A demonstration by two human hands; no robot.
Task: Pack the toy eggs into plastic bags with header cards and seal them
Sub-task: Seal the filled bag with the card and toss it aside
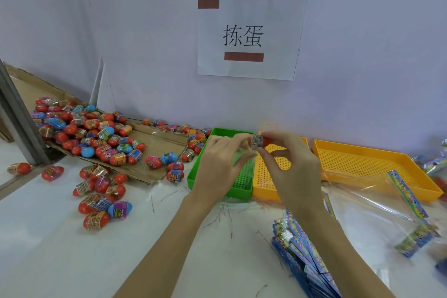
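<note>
Against the far wall, largest first: a paper sign (pixel 249 37) with two printed characters, hung at eye level, seemingly to label the station.

Table (pixel 72 249): white, carrying everything below.

Cardboard sheet (pixel 159 143), far left: laid flat and tilted, probably as a chute and bed for loose stock.

Orange trays (pixel 377 159), far right, and a green tray (pixel 205 152) at centre: perforated and side by side, likely for sorting by kind.

Clear plastic bags (pixel 362 203), near right: spread flat with colourful header cards attached, within easy reach of the right hand.

Header cards (pixel 302 247), near right: a stack of blue printed strips, fanned for picking one at a time.

Toy eggs (pixel 96 133), left: mostly red, some blue and pink, each banded with a label, heaped on the cardboard and spilling onto the table.

Left hand (pixel 217 167), above the green tray: fingers loosely curved, apparently pinching a thin clear film; what exactly it holds is hard to tell.

Right hand (pixel 287 164): thumb and fingertips narrowly pinch one red egg (pixel 260 140), raised between both hands, seemingly for bagging.
</note>
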